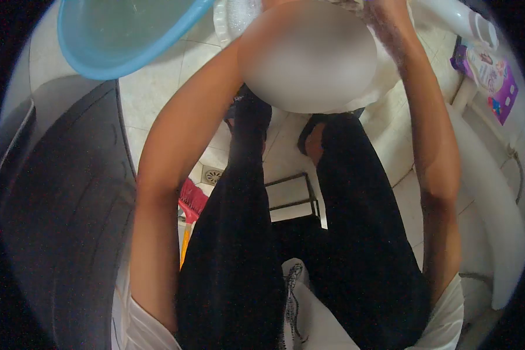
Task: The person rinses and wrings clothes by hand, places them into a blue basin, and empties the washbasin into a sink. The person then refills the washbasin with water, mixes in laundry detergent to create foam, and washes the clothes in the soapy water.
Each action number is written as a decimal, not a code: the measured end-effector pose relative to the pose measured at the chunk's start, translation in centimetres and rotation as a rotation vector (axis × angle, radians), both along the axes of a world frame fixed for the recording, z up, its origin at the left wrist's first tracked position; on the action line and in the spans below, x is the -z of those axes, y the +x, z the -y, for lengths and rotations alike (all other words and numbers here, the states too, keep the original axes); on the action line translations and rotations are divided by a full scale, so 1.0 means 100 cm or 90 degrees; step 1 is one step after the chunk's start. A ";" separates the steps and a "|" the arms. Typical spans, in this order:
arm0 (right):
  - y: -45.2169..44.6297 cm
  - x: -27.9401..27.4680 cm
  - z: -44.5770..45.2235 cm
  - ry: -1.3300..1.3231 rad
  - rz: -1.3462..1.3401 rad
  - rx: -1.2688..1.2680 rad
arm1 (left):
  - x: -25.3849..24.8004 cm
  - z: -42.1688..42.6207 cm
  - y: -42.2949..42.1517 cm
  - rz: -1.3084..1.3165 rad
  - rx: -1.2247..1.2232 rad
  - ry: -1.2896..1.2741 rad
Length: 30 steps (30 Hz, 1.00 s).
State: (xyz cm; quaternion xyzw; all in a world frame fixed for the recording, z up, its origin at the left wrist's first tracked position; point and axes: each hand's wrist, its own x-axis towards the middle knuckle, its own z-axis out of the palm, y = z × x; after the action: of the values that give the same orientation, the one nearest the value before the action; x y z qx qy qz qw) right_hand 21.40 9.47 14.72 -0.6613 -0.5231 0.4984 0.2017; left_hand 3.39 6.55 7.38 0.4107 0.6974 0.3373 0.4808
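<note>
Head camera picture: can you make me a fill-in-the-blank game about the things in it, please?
1. The right hand is close to the ____ edge of the picture.
2. The big basin in the upper left is coloured ____.
3. The purple and white packet is toward the ____ side of the picture.
4. The brush on the floor has bristles coloured ____.

Missing words: top; blue; right; red.

white rounded object (324, 73) | surface blurred, details unreadable | lower edge curved | between the forearms (186, 125)
</note>
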 end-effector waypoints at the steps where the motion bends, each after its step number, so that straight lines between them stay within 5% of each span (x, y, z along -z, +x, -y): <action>1: -0.007 0.002 0.004 0.001 0.000 -0.005 | 0.001 0.003 0.005 0.049 -0.016 -0.034; 3: -0.058 -0.030 0.036 -0.024 -0.267 0.279 | 0.014 0.017 0.015 0.146 -0.044 -0.104; 5: -0.049 0.010 0.035 -0.042 -0.354 0.248 | 0.026 0.028 0.022 0.249 -0.064 -0.171; 7: -0.054 0.022 0.044 0.187 -0.004 -0.194 | 0.036 0.035 0.021 0.419 -0.091 -0.222; 9: -0.077 0.009 0.062 0.057 0.086 -0.205 | 0.041 0.038 0.020 0.611 -0.126 -0.257; 12: -0.095 0.031 0.088 0.157 0.307 -0.311 | 0.043 0.048 0.017 0.807 -0.169 -0.266; 16: -0.084 0.084 0.092 0.308 0.324 -0.348 | 0.052 0.056 0.017 0.916 -0.197 -0.244; 18: -0.065 0.133 0.071 0.398 0.522 -0.381 | 0.047 0.054 0.020 0.950 -0.198 -0.240; 20: -0.050 0.165 0.044 0.469 0.440 -0.275 | 0.048 0.055 0.021 0.979 -0.203 -0.238; 26: -0.012 0.183 0.024 0.367 0.587 -0.460 | 0.041 0.055 0.018 1.037 -0.222 -0.228; 30: -0.033 0.173 0.041 0.256 0.531 -0.310 | 0.002 0.046 0.009 0.989 -0.267 -0.231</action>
State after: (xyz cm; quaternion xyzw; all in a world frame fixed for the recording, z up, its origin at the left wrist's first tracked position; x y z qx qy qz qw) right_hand 18.12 5.38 -2.55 -0.6112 -0.7828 0.1146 -0.0223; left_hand 4.29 1.94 7.18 -0.1621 0.2718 0.4902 0.8121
